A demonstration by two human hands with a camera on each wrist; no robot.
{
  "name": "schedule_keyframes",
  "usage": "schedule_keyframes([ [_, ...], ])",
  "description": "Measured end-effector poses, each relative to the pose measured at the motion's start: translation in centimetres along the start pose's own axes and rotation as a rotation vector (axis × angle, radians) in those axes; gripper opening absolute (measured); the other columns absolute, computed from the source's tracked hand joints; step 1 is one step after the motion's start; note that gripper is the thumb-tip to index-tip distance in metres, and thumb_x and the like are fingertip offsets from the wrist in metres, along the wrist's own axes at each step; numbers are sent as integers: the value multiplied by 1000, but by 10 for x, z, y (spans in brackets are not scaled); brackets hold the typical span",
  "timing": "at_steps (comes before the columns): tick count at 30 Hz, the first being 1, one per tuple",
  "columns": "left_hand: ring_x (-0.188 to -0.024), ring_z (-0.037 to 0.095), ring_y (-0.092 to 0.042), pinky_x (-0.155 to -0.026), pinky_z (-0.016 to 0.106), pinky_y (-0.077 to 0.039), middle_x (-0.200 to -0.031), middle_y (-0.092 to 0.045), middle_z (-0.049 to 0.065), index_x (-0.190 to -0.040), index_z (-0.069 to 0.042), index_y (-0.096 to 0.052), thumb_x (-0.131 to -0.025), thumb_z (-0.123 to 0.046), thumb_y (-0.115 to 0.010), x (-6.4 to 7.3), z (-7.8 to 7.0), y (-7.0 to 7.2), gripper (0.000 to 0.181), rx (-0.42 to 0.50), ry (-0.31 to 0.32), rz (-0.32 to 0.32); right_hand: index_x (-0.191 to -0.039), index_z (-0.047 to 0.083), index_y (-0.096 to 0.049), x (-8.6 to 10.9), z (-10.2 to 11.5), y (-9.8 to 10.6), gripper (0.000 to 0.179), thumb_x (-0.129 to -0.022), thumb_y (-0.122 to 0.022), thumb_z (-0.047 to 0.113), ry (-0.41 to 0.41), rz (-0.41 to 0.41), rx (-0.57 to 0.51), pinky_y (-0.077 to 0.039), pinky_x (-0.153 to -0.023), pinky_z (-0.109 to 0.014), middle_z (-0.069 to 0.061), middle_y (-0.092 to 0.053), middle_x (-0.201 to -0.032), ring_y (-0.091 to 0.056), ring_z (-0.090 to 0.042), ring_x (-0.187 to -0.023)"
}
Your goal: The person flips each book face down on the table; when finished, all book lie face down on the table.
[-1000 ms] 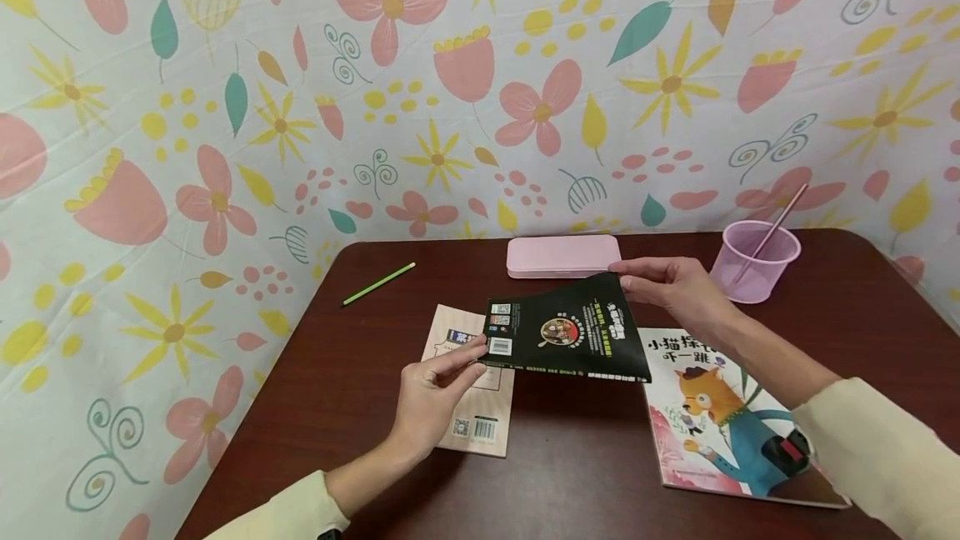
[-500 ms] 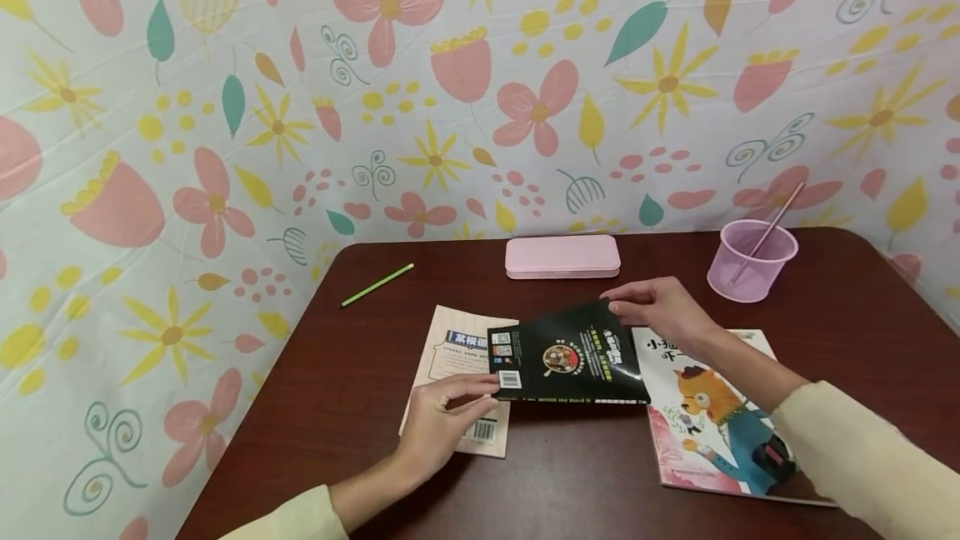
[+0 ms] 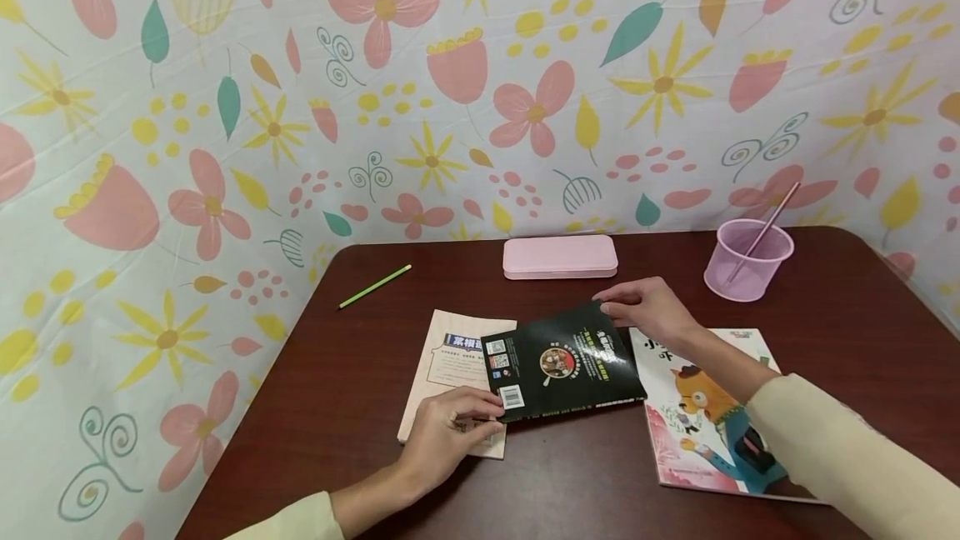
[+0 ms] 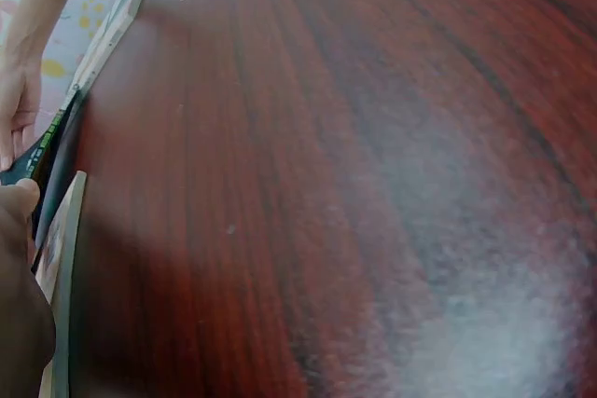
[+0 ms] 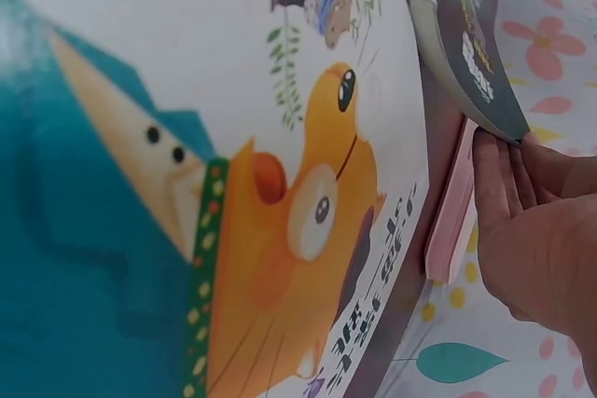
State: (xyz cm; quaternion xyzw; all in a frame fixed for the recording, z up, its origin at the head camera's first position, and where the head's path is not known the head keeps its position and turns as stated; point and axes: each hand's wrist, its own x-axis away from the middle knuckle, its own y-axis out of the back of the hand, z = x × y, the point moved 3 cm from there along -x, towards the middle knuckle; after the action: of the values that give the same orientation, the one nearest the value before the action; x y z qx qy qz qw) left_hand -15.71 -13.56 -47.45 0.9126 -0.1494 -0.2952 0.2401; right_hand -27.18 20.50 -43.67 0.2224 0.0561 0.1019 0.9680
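Observation:
A black book (image 3: 562, 363) lies back cover up between my hands, its left part overlapping a cream book (image 3: 442, 361). My left hand (image 3: 444, 433) pinches its near left corner, over the cream book. With thumb and fingers, my right hand (image 3: 651, 312) pinches the far right corner. In the right wrist view that corner of the black book (image 5: 471, 44) bends upward, held between the fingertips. Beneath my right forearm is a picture book (image 3: 693, 432) with an orange cat on its white cover. The left wrist view shows the black book's spine (image 4: 45, 148) edge-on.
A pink pencil case (image 3: 560, 257) stands at the back of the brown table (image 3: 337, 415). Right of it is a pink cup (image 3: 738, 269) with a pencil (image 3: 772, 219) leaning inside. A green pencil (image 3: 375, 287) lies at the far left. Flower-patterned cloth (image 3: 420, 107) hangs behind.
Both hands have lowered the black book toward the table. It has turned slightly, its near left corner coming closer to me. My right hand has shifted left and down.

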Motion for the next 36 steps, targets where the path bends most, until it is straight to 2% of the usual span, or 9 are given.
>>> schedule_keyframes([
  [5, -104, 5, -72, -94, 21, -55, -108, -76, -13, -96, -17, -84, -84, -9, -91, 4, -1, -5, 16, -98, -65, 22, -125, -7, -74, -6, -2, -5, 25, -103, -70, 5, -18, -21, 31, -64, -83, -37, -27, -72, -125, -74, -39, -108],
  [14, -101, 2, -71, -94, 19, -54, -105, -76, -15, -95, -17, -84, -85, -7, -90, 7, -1, -9, 16, -120, -67, 50, -121, -5, -77, -16, -5, -11, 22, -101, -72, 3, -6, -43, 112, -65, -80, -38, -25, -74, -122, -76, -34, -101],
  [18, -102, 2, -71, -95, 18, -53, -106, -76, -16, -95, -19, -84, -85, -8, -91, 7, -2, -8, 16, -136, -62, 69, -120, -4, -78, -21, -7, -14, 21, -101, -73, 5, -24, -50, 135, -65, -80, -40, -25, -74, -121, -77, -31, -96],
  [22, -101, 0, -70, -93, 18, -53, -105, -76, -16, -96, -20, -85, -85, -10, -91, 6, -4, -9, 16, -163, -87, 85, -119, -2, -80, -26, -9, -16, 21, -100, -75, 7, -52, -60, 158, -65, -80, -40, -25, -74, -121, -78, -28, -92],
  [25, -100, -1, -70, -92, 17, -53, -104, -77, -14, -96, -19, -85, -85, -10, -91, 6, -5, -12, 15, -169, -116, 85, -117, 0, -81, -31, -9, -18, 20, -98, -77, 6, -52, -70, 159, -65, -81, -40, -25, -72, -125, -79, -28, -92],
  [29, -99, -1, -70, -91, 17, -54, -103, -78, -13, -95, -18, -85, -85, -11, -91, 6, -6, -15, 14, -155, -123, 83, -114, -1, -82, -36, -9, -20, 18, -97, -78, 4, -34, -79, 156, -65, -81, -39, -27, -68, -129, -78, -29, -94],
  [36, -99, -3, -70, -90, 16, -54, -104, -79, -15, -95, -20, -85, -86, -12, -90, 6, -11, -22, 14, -151, -138, 89, -110, 1, -84, -45, -10, -26, 15, -96, -80, 5, 0, -79, 223, -64, -81, -42, -23, -75, -118, -77, -30, -97],
])
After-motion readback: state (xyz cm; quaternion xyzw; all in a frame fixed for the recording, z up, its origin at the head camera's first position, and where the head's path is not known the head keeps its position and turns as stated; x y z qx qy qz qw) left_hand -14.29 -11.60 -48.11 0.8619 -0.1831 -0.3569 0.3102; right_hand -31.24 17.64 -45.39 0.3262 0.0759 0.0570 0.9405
